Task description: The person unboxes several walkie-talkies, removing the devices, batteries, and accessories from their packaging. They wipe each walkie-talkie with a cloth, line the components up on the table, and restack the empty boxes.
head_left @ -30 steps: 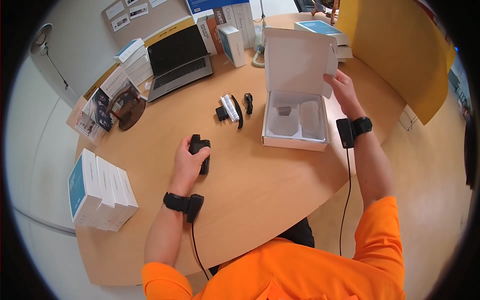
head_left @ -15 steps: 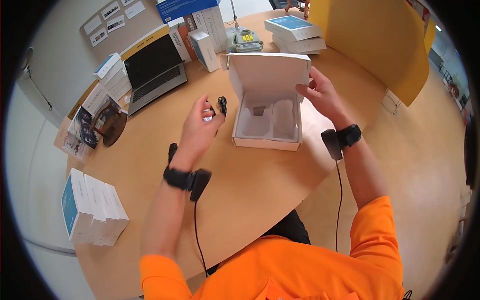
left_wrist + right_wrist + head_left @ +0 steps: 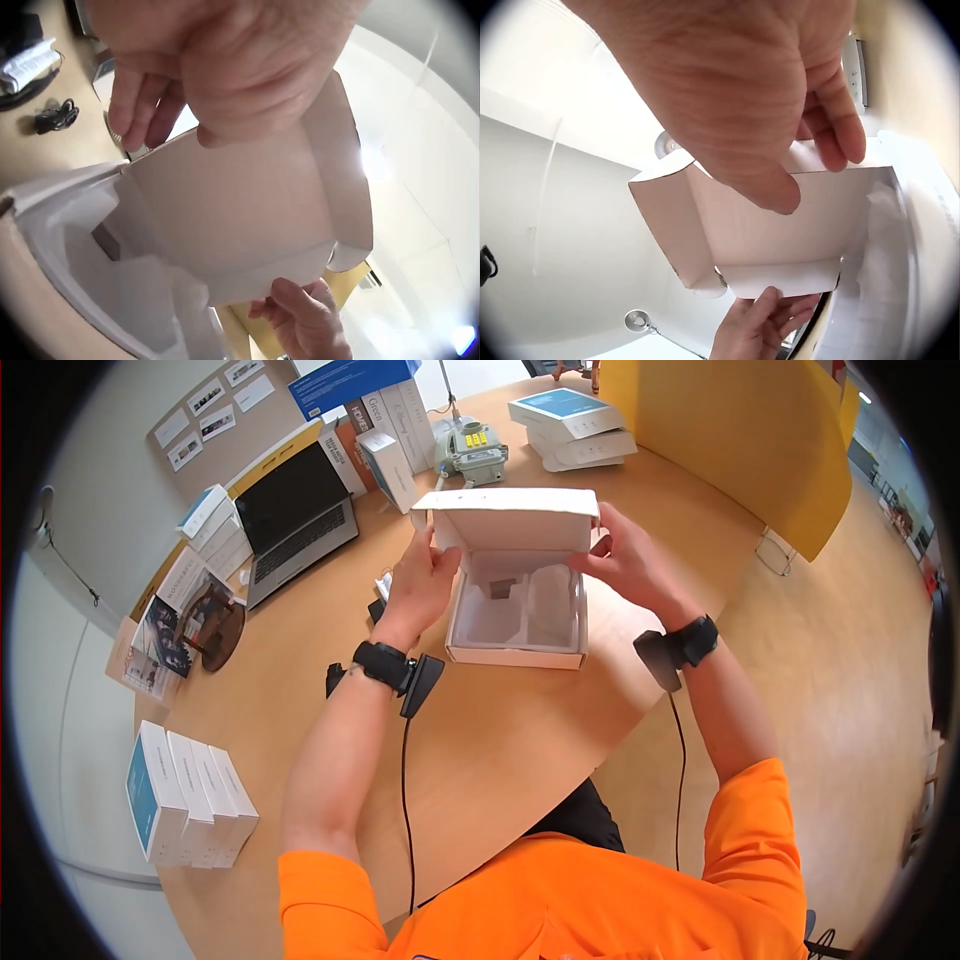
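Note:
An open white cardboard box (image 3: 515, 658) stands on the desk, its hinged lid (image 3: 510, 501) partly raised and slanting toward me. Inside lies a pale moulded insert (image 3: 487, 622) with hollows. My left hand (image 3: 424, 588) pinches the lid's left side flap, thumb on the inner face and fingers outside. On the opposite flap, my right hand (image 3: 635, 565) holds the lid the same way. The right wrist view shows the left thumb (image 3: 767, 298) against the flap. Behind my left wrist, a black device (image 3: 335, 678) is mostly hidden.
Left of the box lie a coiled black cable (image 3: 56, 117) and a white wrapped item (image 3: 30, 66). A laptop (image 3: 300, 525), upright books (image 3: 405, 425) and a green telephone (image 3: 472, 452) stand farther back. White boxes (image 3: 190, 795) are stacked at left; a yellow partition (image 3: 730, 440) is right.
My left hand has let go of the black device and moved up and right to the lid. The lid, gripped by my right hand, has tipped forward from upright. The head view has shifted.

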The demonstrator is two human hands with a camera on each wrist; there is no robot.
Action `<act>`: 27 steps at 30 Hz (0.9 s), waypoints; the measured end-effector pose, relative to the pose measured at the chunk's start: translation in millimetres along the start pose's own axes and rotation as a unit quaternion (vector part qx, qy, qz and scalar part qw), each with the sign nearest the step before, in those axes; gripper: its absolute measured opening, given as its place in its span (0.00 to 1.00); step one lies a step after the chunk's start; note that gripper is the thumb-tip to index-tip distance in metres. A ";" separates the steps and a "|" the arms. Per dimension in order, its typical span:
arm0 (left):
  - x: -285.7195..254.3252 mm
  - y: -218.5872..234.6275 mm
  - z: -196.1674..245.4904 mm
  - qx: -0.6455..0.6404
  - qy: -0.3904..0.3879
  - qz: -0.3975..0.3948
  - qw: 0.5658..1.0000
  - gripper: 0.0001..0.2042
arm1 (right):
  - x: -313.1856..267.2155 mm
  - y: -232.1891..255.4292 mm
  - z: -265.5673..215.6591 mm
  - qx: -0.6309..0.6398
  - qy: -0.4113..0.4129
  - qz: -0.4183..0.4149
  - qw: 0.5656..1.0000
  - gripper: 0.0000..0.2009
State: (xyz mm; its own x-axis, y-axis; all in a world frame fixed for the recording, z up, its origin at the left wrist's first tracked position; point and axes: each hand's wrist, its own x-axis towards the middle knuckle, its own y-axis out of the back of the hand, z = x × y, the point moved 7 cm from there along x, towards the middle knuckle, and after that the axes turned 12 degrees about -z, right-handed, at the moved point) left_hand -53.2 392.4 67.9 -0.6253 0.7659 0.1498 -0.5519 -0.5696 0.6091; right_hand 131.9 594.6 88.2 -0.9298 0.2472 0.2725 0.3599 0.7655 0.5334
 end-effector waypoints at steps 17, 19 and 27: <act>-98.3 -19.5 -7.2 0.039 -0.105 -0.183 0.977 0.40 | -93.7 -41.6 -8.3 -0.164 0.016 -0.113 0.980 0.41; -104.3 -26.9 -13.3 0.056 -0.051 -0.207 0.975 0.39 | -94.0 -56.6 5.8 -0.157 -0.009 -0.133 0.979 0.40; -100.5 -11.0 -10.9 -0.164 -0.103 -0.027 0.981 0.30 | -80.1 -43.6 -11.0 0.041 0.040 -0.008 0.998 0.28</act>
State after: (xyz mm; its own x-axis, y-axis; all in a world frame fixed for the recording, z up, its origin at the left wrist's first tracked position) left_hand 9.7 318.5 37.6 -0.4835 0.8227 0.2989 -0.7505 -0.5654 0.3422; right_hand 191.4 534.8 52.0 -0.9254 0.1891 0.3284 0.3343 0.8154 0.4726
